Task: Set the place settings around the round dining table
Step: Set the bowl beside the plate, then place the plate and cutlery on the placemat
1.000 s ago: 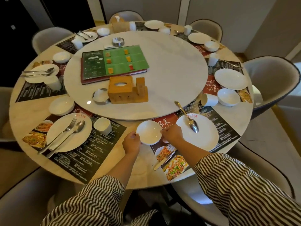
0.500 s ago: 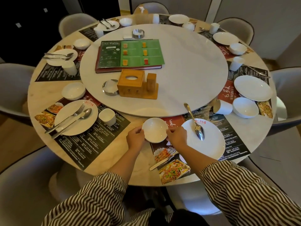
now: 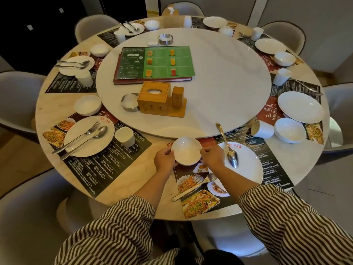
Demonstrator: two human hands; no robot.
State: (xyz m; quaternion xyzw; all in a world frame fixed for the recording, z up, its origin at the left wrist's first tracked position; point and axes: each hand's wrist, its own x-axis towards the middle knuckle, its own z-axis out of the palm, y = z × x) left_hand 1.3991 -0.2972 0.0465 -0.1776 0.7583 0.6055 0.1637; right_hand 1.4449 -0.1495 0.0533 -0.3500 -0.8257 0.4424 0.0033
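Note:
A small white bowl (image 3: 186,150) sits at the near edge of the table, on the top left corner of a printed placemat (image 3: 200,201). My left hand (image 3: 165,159) grips its left rim and my right hand (image 3: 212,156) grips its right rim. Right of the bowl lies a white plate (image 3: 248,169) with a spoon (image 3: 229,150) on it. A fork (image 3: 191,190) lies on the placemat under my right forearm, partly hidden. A white cup (image 3: 262,129) lies on its side beyond the plate.
A marble turntable (image 3: 219,83) carries a green menu (image 3: 154,64), a wooden tissue box (image 3: 156,97) and two metal ashtrays. Set places ring the round table (image 3: 145,180): plate with fork and spoon (image 3: 88,135) at left, plate and bowl (image 3: 299,109) at right. Grey chairs surround it.
Both hands have kept hold of the bowl and shifted it slightly away from me, toward the turntable edge. My view has swung left and up over the table.

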